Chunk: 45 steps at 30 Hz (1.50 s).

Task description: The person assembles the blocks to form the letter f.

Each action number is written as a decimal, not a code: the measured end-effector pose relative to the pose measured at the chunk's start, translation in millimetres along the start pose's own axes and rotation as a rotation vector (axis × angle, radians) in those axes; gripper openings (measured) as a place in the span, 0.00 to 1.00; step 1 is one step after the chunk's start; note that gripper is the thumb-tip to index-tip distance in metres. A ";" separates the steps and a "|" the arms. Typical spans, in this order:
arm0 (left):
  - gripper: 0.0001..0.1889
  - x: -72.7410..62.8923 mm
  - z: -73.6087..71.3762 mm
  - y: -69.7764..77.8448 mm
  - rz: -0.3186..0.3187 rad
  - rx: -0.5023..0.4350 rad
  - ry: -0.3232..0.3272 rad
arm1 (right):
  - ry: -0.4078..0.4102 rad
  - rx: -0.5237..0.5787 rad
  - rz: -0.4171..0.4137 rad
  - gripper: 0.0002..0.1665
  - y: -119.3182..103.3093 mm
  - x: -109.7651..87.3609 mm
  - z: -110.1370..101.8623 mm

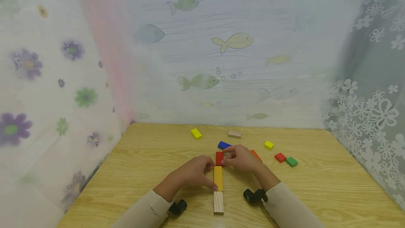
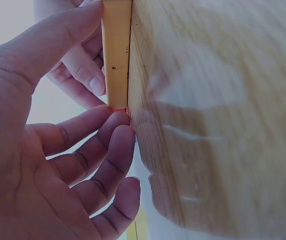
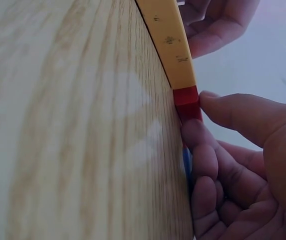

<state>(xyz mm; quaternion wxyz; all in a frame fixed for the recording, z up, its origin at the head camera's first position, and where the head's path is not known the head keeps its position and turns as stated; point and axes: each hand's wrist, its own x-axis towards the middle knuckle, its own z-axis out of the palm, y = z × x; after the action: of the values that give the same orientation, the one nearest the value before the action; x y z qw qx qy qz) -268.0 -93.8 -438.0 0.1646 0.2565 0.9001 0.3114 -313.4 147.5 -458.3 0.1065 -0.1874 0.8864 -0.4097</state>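
A row of blocks runs away from me on the table: a plain wooden block (image 1: pixel 218 203) nearest, a yellow-orange block (image 1: pixel 218 178) in the middle, a red block (image 1: pixel 219 158) at the far end. My left hand (image 1: pixel 197 172) holds the yellow-orange block lengthwise, its thumb at the near end and fingertips at the far end. In the left wrist view the same yellow-orange block (image 2: pixel 117 55) lies between thumb and fingers. My right hand (image 1: pixel 242 159) pinches the red block between thumb and fingers. The right wrist view shows that red block (image 3: pixel 187 101) against the yellow-orange one's end.
Behind the red block lies a blue block (image 1: pixel 224 145), partly hidden by my right hand. An orange block (image 1: pixel 255 155) sits just beyond that wrist. Further right are small yellow (image 1: pixel 269 145), red (image 1: pixel 280 157) and green blocks (image 1: pixel 291 161). A yellow block (image 1: pixel 196 133) and a pale wooden block (image 1: pixel 234 134) lie at the back.
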 end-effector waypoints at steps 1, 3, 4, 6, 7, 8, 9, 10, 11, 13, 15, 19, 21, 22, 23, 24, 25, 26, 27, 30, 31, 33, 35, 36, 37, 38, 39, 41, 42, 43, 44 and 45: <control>0.37 0.1 0.0 0.0 -0.001 0.000 -0.001 | -0.002 -0.005 -0.007 0.26 0.1 0.0 0.1; 0.36 0.1 -0.1 -0.1 -0.003 -0.001 -0.001 | -0.007 -0.014 -0.019 0.26 0.3 0.3 0.4; 0.36 0.4 0.1 -0.5 -0.004 0.001 -0.001 | -0.009 -0.021 -0.024 0.26 0.4 0.4 0.6; 0.36 0.8 0.2 -1.1 -0.003 0.002 -0.001 | -0.010 -0.025 -0.033 0.26 0.3 0.5 0.8; 0.36 1.2 0.2 -1.3 -0.004 0.005 0.000 | -0.011 -0.027 -0.034 0.27 0.5 0.6 1.0; 0.36 1.3 0.2 -1.4 -0.004 0.009 0.001 | -0.012 -0.035 -0.033 0.27 0.7 1.0 1.2; 0.35 1.6 0.3 -1.6 -0.005 0.012 0.001 | -0.011 -0.043 -0.034 0.27 1.1 1.3 1.4; 0.35 2.0 0.6 -2.0 -0.007 0.014 0.002 | -0.010 -0.050 -0.033 0.27 1.2 1.6 1.6; 0.35 2.1 0.6 -1.9 -0.005 0.013 0.002 | -0.010 -0.055 -0.034 0.27 1.4 1.8 1.8; 0.35 2.2 0.7 -1.9 -0.008 0.015 0.003 | -0.009 -0.064 -0.032 0.27 1.6 2.3 2.3; 0.35 2.0 0.9 -1.8 -0.007 0.014 0.005 | -0.008 -0.067 -0.035 0.27 1.4 2.2 2.4; 0.34 1.2 0.8 -0.9 -0.003 0.016 0.008 | -0.009 -0.056 -0.036 0.27 0.9 1.0 2.4; 0.34 0.9 0.8 -0.4 0.000 0.022 0.010 | -0.010 -0.051 -0.037 0.27 0.5 0.1 2.4; 0.34 0.8 0.7 0.2 0.001 0.026 0.012 | -0.009 -0.048 -0.036 0.27 0.7 -0.1 2.5; 0.34 0.8 0.7 0.4 0.001 0.030 0.014 | -0.009 -0.047 -0.037 0.27 0.7 -0.4 2.5; 0.34 0.3 0.5 1.4 0.001 0.035 0.015 | -0.008 -0.048 -0.037 0.27 0.6 -0.7 2.6; 0.34 -0.1 0.4 2.3 -0.001 0.040 0.017 | -0.006 -0.049 -0.038 0.27 0.5 -0.9 2.7; 0.34 -0.4 0.3 3.1 -0.005 0.046 0.020 | -0.004 -0.051 -0.039 0.27 0.1 -1.1 2.6; 0.34 -0.8 0.2 4.0 -0.010 0.052 0.023 | -0.004 -0.053 -0.040 0.27 -0.1 -1.2 2.6; 0.35 -1.3 0.3 5.6 -0.021 0.076 0.029 | -0.003 -0.058 -0.038 0.27 -1.5 -1.8 2.5; 0.35 -1.1 0.3 5.6 -0.024 0.086 0.032 | -0.003 -0.057 -0.039 0.26 -1.9 -1.8 2.4; 0.36 -0.7 0.5 5.6 -0.026 0.108 0.036 | -0.006 -0.054 -0.040 0.26 -2.5 -1.7 2.4; 0.36 -0.3 0.8 5.6 -0.029 0.133 0.040 | -0.008 -0.048 -0.040 0.26 -2.8 -1.8 2.5; 0.36 -0.3 0.8 5.9 -0.029 0.145 0.043 | -0.010 -0.046 -0.040 0.26 -2.7 -1.7 2.7; 0.36 -0.4 0.8 6.2 -0.027 0.156 0.045 | -0.011 -0.046 -0.040 0.27 -2.5 -1.7 2.8; 0.36 -0.3 1.0 6.4 -0.025 0.169 0.048 | -0.012 -0.046 -0.040 0.27 -2.2 -1.5 3.0; 0.36 -0.3 1.2 6.7 -0.023 0.178 0.051 | -0.013 -0.046 -0.039 0.27 -1.9 -1.4 3.1; 0.35 -0.5 1.3 7.6 -0.015 0.194 0.057 | -0.011 -0.050 -0.036 0.27 -1.6 -1.3 3.3; 0.35 -0.6 1.4 8.0 -0.012 0.200 0.059 | -0.009 -0.051 -0.035 0.27 -1.6 -1.2 3.3; 0.36 -0.5 1.5 8.4 -0.010 0.204 0.060 | -0.007 -0.052 -0.033 0.27 -1.6 -1.2 3.3; 0.36 -0.6 1.6 8.8 -0.009 0.206 0.061 | -0.005 -0.052 -0.033 0.27 -1.6 -1.2 3.3; 0.36 -0.7 1.6 9.2 -0.009 0.207 0.061 | -0.004 -0.051 -0.030 0.27 -1.9 -1.3 3.3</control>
<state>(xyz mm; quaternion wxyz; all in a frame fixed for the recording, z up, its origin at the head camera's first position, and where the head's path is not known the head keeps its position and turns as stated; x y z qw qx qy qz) -263.4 -87.2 -433.2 0.1112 0.2586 0.9332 0.2235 -310.7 144.7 -458.8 0.0971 -0.2042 0.8934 -0.3883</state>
